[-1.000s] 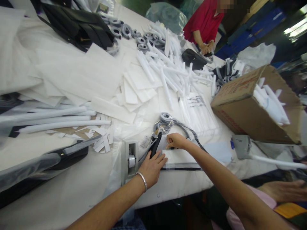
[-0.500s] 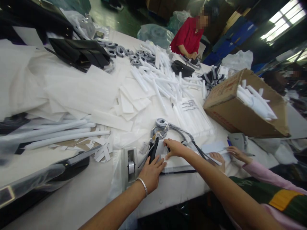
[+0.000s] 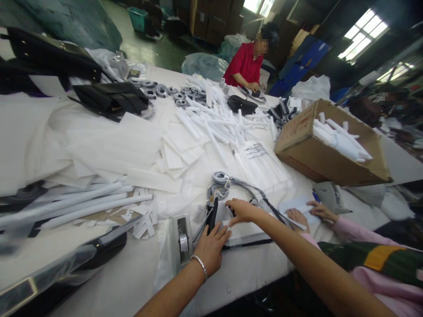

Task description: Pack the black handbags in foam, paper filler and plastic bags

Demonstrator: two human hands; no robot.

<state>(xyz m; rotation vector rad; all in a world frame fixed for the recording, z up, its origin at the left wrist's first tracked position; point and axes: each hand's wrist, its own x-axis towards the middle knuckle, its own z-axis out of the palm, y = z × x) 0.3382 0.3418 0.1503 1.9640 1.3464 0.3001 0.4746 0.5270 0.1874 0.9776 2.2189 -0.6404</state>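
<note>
In front of me a black bag [image 3: 215, 212] lies partly wrapped in white sheeting [image 3: 246, 233]. My left hand [image 3: 213, 246], with a silver bangle at the wrist, rests on its near left side, fingers stretched and spread. Across the top, my right hand [image 3: 243, 212] bends its fingers and thumb over a dark part of the bag; the exact grip is partly hidden. A grey-wrapped strap [image 3: 249, 187] curves behind the bag, with a coiled end [image 3: 220, 178]. Close to my left hand stands a tape dispenser [image 3: 182, 237] with a roll in it.
At right, a co-worker's hands [image 3: 317, 212] are on a pale sheet, near another dispenser [image 3: 325, 193]. A cardboard box [image 3: 297, 141] holds white rolls. White tubes [image 3: 218, 119], paper sheets [image 3: 109, 141] and black bags [image 3: 112, 97] cover the table. A person in red [image 3: 243, 66] works opposite.
The camera view has shifted, so the table's contents sit lower in the picture and more of the floor shows. My hands stay at nearly the same spots on the bag.
</note>
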